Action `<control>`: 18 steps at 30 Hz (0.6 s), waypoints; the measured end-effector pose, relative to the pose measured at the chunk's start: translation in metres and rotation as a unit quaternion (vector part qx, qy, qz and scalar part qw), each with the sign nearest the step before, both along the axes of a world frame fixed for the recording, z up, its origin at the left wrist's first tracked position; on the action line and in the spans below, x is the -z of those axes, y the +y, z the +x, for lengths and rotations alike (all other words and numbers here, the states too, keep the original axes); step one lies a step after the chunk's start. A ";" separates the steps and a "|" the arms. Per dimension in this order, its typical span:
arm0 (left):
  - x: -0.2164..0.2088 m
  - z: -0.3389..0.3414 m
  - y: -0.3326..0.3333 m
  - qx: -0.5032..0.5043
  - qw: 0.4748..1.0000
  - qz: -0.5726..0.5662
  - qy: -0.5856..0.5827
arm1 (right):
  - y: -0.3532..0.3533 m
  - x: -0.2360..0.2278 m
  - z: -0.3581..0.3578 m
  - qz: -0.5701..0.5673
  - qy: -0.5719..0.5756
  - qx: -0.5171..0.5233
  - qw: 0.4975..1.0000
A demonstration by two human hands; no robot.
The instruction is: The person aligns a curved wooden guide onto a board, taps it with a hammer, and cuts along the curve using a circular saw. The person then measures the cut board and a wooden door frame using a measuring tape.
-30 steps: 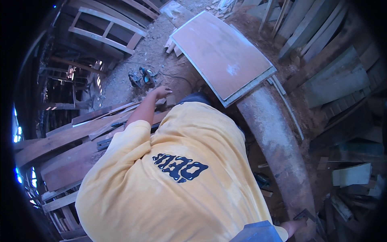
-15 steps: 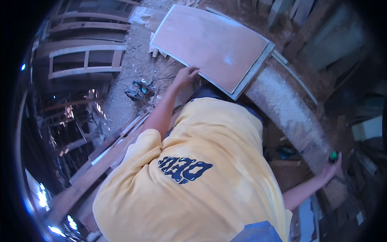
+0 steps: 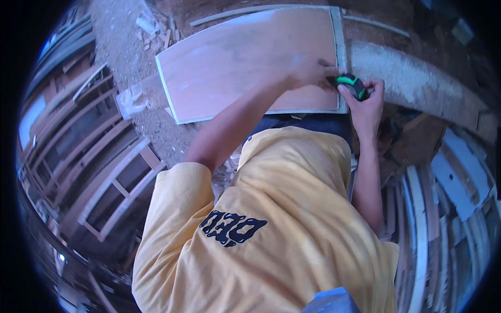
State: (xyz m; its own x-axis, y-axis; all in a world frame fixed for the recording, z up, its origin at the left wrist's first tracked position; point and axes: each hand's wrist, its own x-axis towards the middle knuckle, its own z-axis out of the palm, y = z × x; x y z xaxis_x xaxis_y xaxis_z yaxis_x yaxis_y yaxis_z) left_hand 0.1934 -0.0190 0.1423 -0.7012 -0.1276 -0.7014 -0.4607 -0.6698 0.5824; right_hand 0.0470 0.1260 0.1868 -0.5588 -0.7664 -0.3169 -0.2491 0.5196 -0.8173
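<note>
Both hands have come together since half a second ago: the right hand (image 3: 368, 104) has swung in from well off to the right, bringing the green-and-black tape measure (image 3: 353, 86) to the right edge of the reddish-brown board (image 3: 229, 68), and the left hand (image 3: 315, 73) has gone from the board's near edge to above its surface, close to that right edge. Around the board, a thin strip (image 3: 240, 14) lies beyond its far edge, wood offcuts (image 3: 156, 31) are scattered past its far left corner, and a dusty plank (image 3: 396, 65) runs on from its right edge. A ladder-like wooden frame (image 3: 122, 190) stands off its near left corner. The left forearm crosses over the board, covering part of it. Dark, bulging lettering (image 3: 235, 227) marks the yellow shirt (image 3: 271, 208). Nearer the board's near right corner than its far one, the tape measure slants, its long axis running from far left to near right, its left end toward the left hand. The right hand is closed around its case; the left has bent, blurred fingers, and whether they grip anything cannot be told.
</note>
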 end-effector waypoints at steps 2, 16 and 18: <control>0.000 0.002 -0.015 0.044 0.999 0.010 0.015 | -0.004 -0.009 0.013 0.034 0.052 -0.007 0.998; 0.042 -0.037 -0.073 0.290 0.942 -0.170 0.009 | 0.067 0.035 0.037 0.029 0.047 0.066 0.996; 0.079 -0.057 -0.119 0.284 0.900 -0.328 0.045 | 0.090 0.042 0.036 0.023 -0.001 0.105 0.994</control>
